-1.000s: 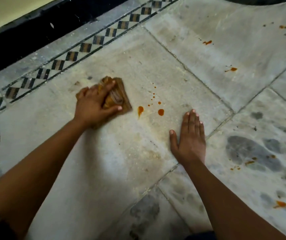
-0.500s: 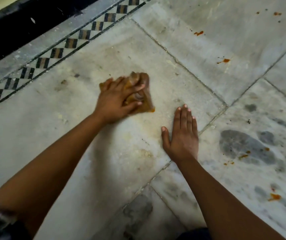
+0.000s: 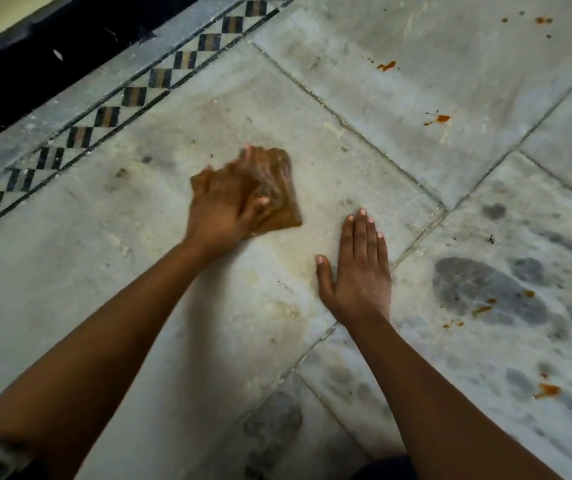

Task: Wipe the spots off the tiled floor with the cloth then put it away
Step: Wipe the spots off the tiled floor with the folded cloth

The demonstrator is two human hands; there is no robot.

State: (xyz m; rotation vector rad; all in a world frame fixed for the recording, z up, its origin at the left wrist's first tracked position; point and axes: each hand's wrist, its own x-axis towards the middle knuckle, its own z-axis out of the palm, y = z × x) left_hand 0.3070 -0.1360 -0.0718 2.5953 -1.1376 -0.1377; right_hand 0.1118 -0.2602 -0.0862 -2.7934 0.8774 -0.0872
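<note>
My left hand presses a crumpled brown cloth flat onto a pale marble floor tile in the middle of the view; the hand is motion-blurred. My right hand lies flat on the same tile, fingers together, just right of the cloth and holding nothing. Orange spots remain on other tiles: one at the upper right, another below it, small ones on a grey patch at right, and a bigger one at the lower right.
A checkered black-and-tan border strip runs diagonally along the upper left, with a black skirting behind it. Grout lines divide the tiles. Grey mottled marble fills the right side.
My left hand slid the cloth to the right over the orange spots beside it; those spots no longer show. My right hand stayed flat on the tile.
</note>
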